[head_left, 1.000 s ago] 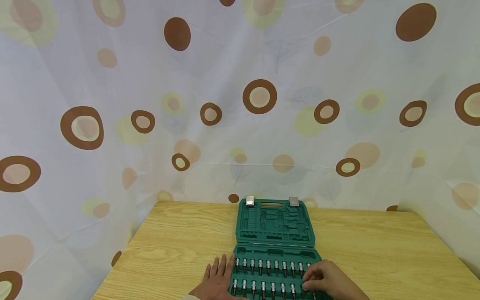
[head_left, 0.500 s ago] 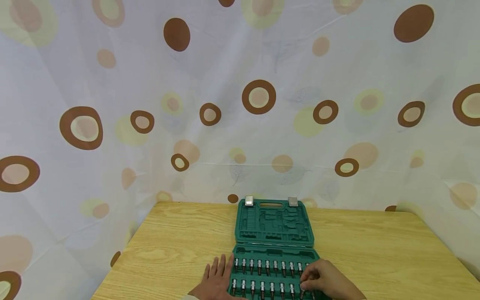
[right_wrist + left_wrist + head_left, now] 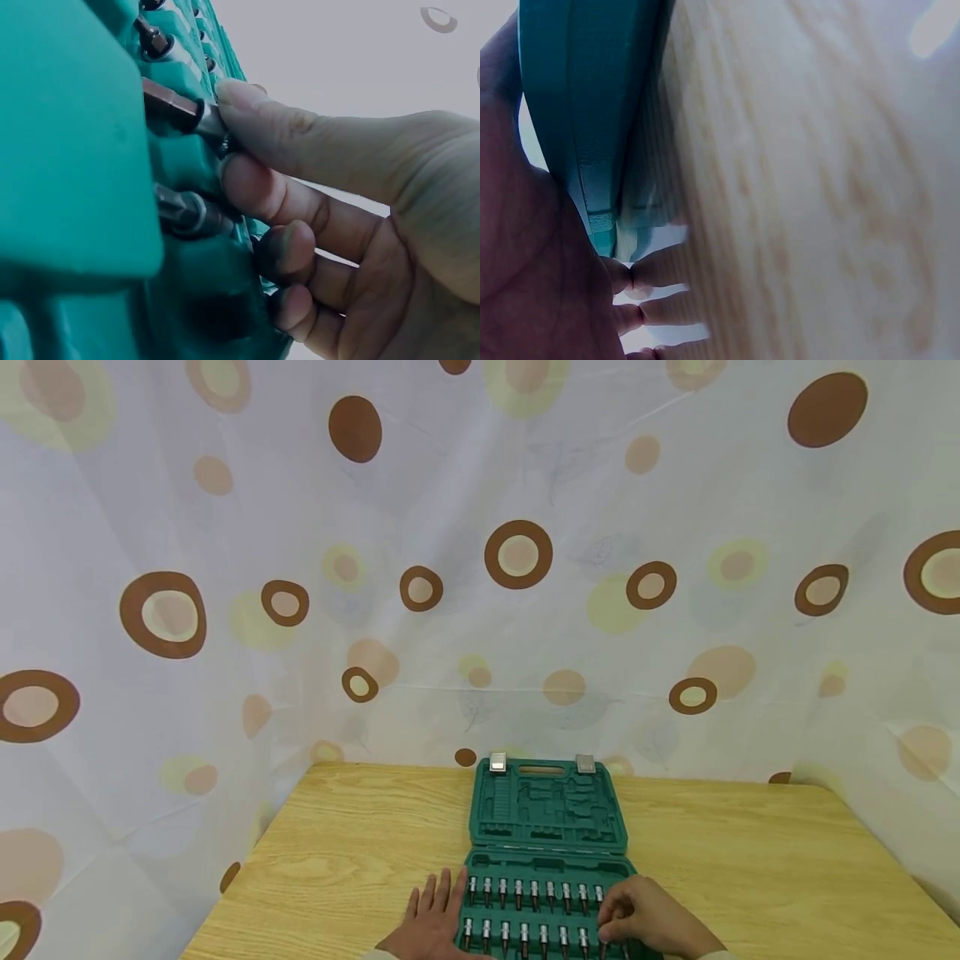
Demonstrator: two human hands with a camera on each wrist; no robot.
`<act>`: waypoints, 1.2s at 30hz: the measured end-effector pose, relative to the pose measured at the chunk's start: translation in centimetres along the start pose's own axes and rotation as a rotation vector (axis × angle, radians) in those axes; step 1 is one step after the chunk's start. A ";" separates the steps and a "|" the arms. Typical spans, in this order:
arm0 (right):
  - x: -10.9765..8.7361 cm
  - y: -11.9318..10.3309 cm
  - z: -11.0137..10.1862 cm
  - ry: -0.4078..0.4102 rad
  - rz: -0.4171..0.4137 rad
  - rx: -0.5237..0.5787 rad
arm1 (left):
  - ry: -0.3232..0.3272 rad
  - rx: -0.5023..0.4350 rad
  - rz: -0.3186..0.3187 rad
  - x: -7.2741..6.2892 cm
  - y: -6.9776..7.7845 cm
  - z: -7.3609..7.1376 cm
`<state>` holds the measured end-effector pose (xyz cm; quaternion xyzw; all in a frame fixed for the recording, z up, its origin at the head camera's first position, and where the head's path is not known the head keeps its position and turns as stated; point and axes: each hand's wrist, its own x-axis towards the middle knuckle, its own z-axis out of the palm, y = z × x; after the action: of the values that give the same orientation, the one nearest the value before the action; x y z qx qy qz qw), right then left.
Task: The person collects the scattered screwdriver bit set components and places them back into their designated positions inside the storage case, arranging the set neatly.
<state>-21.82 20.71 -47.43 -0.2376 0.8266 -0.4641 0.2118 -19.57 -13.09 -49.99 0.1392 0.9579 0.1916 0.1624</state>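
A green socket case (image 3: 551, 843) lies open on the table, its lid laid back. Silvery bit sockets with dark tips stand in two rows in the lower half. My left hand (image 3: 429, 927) lies with straight, spread fingers along the case's left side; in the left wrist view the palm is against the green case wall (image 3: 585, 90). Over the right end of the front row, my right hand (image 3: 645, 914) pinches a bit socket (image 3: 176, 105) between thumb and index finger. That bit socket sits in its slot. Another bit socket (image 3: 191, 210) lies in the neighbouring slot, below the fingertips.
The moulded lid (image 3: 551, 802) with two metal latches (image 3: 498, 762) faces the wall at the back. Wood-grain table (image 3: 360, 827) extends left and right of the case. Patterned cloth (image 3: 450, 527) hangs behind and at both sides.
My right hand has shifted very slightly left, still pinching the bit socket, which shows more clearly beneath the fingers than a second ago. The left hand stays in place.
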 end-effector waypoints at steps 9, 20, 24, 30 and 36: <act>0.6 -0.3 -0.2 -0.018 -0.028 0.023 | -0.009 -0.015 0.012 -0.3 0.1 -0.2; 1.3 -0.5 -0.6 -0.098 -0.058 0.059 | -0.014 -0.006 0.007 0.0 0.2 -0.2; 1.6 -0.5 -0.6 -0.104 -0.048 0.030 | -0.012 -0.006 0.003 0.0 0.1 -0.2; 2.0 -0.7 -0.8 -0.115 0.010 -0.001 | -0.013 -0.005 -0.003 0.0 0.1 -0.2; 2.5 -0.3 -1.2 -0.155 0.020 -0.056 | -0.015 0.006 -0.007 -0.1 0.1 -0.3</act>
<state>-24.44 19.89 -46.92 -0.2703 0.8227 -0.4189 0.2733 -19.59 -13.09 -49.68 0.1377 0.9577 0.1872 0.1698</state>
